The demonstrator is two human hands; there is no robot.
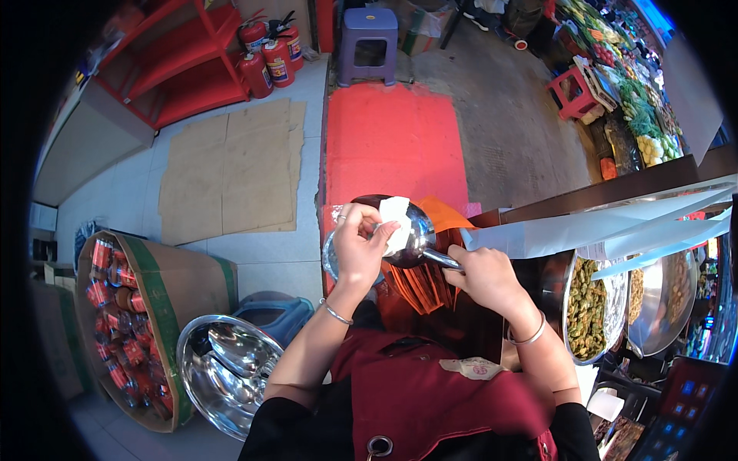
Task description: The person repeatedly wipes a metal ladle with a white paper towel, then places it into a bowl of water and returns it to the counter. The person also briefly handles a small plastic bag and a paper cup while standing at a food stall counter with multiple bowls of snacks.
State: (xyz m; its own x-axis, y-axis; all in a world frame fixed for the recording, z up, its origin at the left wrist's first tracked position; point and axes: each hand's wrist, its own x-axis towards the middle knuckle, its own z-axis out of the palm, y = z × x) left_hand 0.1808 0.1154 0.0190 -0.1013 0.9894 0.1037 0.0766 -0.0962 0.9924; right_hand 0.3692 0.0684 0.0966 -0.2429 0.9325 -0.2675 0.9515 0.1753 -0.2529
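Observation:
A shiny metal scoop or ladle [420,230] with a rounded bowl is in front of me, its handle pointing right. My right hand [483,276] grips that handle. Between the thumb and fingers of my left hand [362,245] is a crumpled white tissue or cloth [395,222], pressed against the bowl. Beneath the scoop are orange paper bags or sheets [424,285], fanned out. Part of the bowl is hidden behind the tissue and my left hand.
At lower left stand a large cardboard box [199,282] of red-labelled jars and a steel basin [187,357] holding metal ware, beside a blue plastic stool [288,317]. Food trays [568,311] are at right. Ahead lie a red mat [395,144] and flattened cardboard [230,167].

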